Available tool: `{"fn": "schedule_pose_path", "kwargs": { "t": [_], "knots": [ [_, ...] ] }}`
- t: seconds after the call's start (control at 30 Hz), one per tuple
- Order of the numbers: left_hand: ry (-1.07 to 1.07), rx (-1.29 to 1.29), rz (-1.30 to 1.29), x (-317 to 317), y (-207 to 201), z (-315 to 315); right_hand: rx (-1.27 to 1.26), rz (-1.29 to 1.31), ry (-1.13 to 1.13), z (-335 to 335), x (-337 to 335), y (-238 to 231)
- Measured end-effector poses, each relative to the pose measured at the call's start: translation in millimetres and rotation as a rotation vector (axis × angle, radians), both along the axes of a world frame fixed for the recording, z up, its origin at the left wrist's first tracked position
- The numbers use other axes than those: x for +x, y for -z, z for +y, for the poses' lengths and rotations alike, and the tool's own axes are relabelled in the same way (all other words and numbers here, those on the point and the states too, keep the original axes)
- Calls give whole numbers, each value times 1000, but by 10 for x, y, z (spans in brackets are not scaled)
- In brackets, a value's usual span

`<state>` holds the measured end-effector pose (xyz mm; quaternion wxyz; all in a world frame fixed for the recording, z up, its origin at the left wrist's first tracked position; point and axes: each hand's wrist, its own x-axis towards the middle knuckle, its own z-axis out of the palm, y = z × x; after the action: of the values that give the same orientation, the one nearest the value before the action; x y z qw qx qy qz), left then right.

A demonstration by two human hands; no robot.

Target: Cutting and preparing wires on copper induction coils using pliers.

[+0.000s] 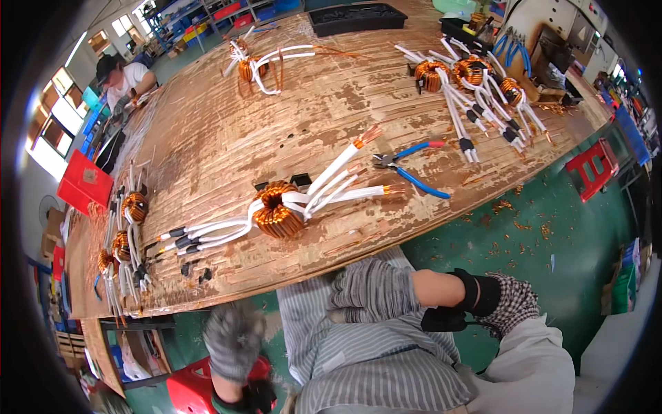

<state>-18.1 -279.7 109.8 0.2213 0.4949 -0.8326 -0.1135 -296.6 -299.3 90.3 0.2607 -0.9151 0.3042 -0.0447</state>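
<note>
My right hand (376,292), in a grey knit glove, lies across the striped apron (386,372) just below the table's front edge. Its fingers are loosely bent with the thumb apart, and nothing shows in them. My left hand (234,338), also gloved, hangs below the table edge above a red stool (189,388); motion blurs its fingers. Nearest on the table is a copper-wound ring coil (278,219). White-sleeved leads run from it both ways, with black sleeves on the left ends and bare copper on the right. Blue-handled cutting pliers (407,168) lie open beyond it.
More coils stand at the back right (472,70), far middle (253,68) and left edge (135,207). A black tray (356,18) sits at the far edge. A red bin (84,182) is at left, near another person (127,79). Copper scraps litter the green floor (496,238).
</note>
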Motion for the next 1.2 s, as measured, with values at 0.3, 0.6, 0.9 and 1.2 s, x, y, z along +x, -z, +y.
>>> {"fn": "schedule_pose_path", "kwargs": {
  "t": [0.3,0.6,0.9,1.2],
  "knots": [
    [87,-119,-520,-688,-165,-1312,-888,202,439,-606,99,-347],
    [10,68,-480,-694,-51,-1465,-634,427,606,-903,-44,-14],
    [44,214,-169,-462,-204,-1501,-1238,290,410,-881,-311,-387],
    [-143,411,1077,-52,-810,-1142,-846,211,1038,-268,-1185,-210]
  ]
}}
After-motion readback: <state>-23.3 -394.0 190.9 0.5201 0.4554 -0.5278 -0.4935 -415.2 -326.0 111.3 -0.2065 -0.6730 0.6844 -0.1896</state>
